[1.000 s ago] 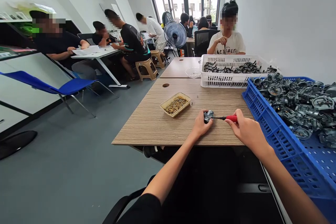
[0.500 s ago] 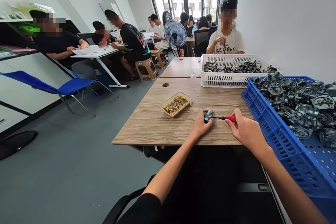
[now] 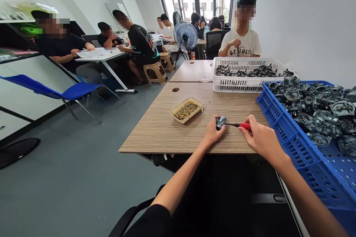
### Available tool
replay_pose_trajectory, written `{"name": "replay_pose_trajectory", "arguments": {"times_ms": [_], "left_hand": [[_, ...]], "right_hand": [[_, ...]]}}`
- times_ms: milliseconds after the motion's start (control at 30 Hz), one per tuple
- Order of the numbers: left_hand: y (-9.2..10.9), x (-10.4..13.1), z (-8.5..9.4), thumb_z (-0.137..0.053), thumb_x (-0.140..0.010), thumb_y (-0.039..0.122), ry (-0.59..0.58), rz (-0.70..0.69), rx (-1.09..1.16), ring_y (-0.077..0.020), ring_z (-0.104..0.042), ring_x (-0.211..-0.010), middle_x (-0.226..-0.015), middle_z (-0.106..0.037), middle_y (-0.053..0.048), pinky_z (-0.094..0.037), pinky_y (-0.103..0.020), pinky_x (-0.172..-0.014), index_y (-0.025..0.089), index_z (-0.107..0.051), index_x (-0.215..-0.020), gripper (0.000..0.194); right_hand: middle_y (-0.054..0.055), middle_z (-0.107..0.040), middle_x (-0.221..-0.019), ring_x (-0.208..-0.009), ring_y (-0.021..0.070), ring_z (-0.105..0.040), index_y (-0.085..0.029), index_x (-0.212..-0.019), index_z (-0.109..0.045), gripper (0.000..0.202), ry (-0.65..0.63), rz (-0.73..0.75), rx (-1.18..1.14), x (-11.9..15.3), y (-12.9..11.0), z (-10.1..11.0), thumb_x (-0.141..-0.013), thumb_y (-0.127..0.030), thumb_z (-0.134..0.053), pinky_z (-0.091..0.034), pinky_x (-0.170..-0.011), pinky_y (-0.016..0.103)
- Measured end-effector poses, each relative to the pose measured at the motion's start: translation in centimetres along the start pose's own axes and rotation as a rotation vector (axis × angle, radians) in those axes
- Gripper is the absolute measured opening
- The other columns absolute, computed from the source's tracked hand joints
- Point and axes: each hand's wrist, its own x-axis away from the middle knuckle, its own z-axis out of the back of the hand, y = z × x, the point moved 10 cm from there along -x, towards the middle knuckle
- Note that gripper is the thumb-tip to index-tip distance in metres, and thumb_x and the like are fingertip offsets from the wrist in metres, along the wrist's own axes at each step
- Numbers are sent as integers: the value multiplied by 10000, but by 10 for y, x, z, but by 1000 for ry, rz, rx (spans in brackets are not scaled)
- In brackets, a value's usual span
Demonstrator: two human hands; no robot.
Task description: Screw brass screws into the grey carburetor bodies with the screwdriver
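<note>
Near the front edge of the wood-grain table (image 3: 155, 133), my left hand (image 3: 213, 132) is closed around a small grey metal carburetor (image 3: 221, 120). My right hand (image 3: 260, 136) grips the red handle of a screwdriver (image 3: 244, 126). Its dark shaft points left, and the tip meets the carburetor's right side; the exact contact spot is too small to make out. Left of my hands stands a cream plastic box (image 3: 182, 119) holding many brass-coloured screws or jets.
A blue crate (image 3: 294, 144) heaped with carburetors stands at the right. Behind it is a white basket (image 3: 236, 86) of similar parts, with a person (image 3: 240, 44) seated beyond. Tiny loose pieces lie near the cream box. A blue chair (image 3: 80, 88) is at the left.
My hands, the carburetor and the screwdriver stay in nearly the same place. The person across the table has raised their head slightly and shifted a little right.
</note>
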Motion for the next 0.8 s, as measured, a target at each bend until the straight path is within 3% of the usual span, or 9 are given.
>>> {"name": "replay_pose_trajectory", "arguments": {"times_ms": [133,367,567,667,800], "left_hand": [[0,0,0,-653,-863,290,3,1,0,-216,-634,-1014,-1139,-656,-72,-502,-377,-947,213,-508,-1217,390],[1,0,1,-652,-865,280,-6,13,13,-221,-634,-1056,-1157,-659,-75,-496,-385,-970,218,-508,-1227,395],[0,0,0,-658,-867,275,-3,4,10,-233,-629,-1089,-1176,-653,-83,-493,-398,-987,222,-506,-1228,395],[-3,0,-1,-658,-873,293,-8,14,0,-230,-630,-1076,-1170,-652,-80,-496,-390,-974,223,-502,-1232,398],[-1,0,0,-648,-879,303,-8,3,5,-223,-628,-1065,-1176,-649,-80,-493,-382,-973,219,-496,-1229,391]], "right_hand": [[37,-749,-896,-725,211,-711,-239,-1129,-472,168,-2,51,-139,0,-1,0,-1002,-349,-472,-358,-587,266],[52,-701,-703,-647,264,-696,-217,-1030,-516,298,17,-116,69,-3,12,-1,-1014,-512,-477,-270,-537,290],[32,-750,-900,-774,231,-724,-242,-1190,-462,226,-4,11,-155,-1,7,-1,-1006,-373,-481,-391,-615,280],[55,-747,-902,-746,241,-715,-234,-1113,-485,175,1,-36,-63,-2,8,-1,-1013,-375,-461,-345,-577,282],[70,-717,-745,-663,258,-697,-213,-1067,-511,286,-4,-146,123,-3,12,0,-1019,-491,-468,-257,-544,288]]}}
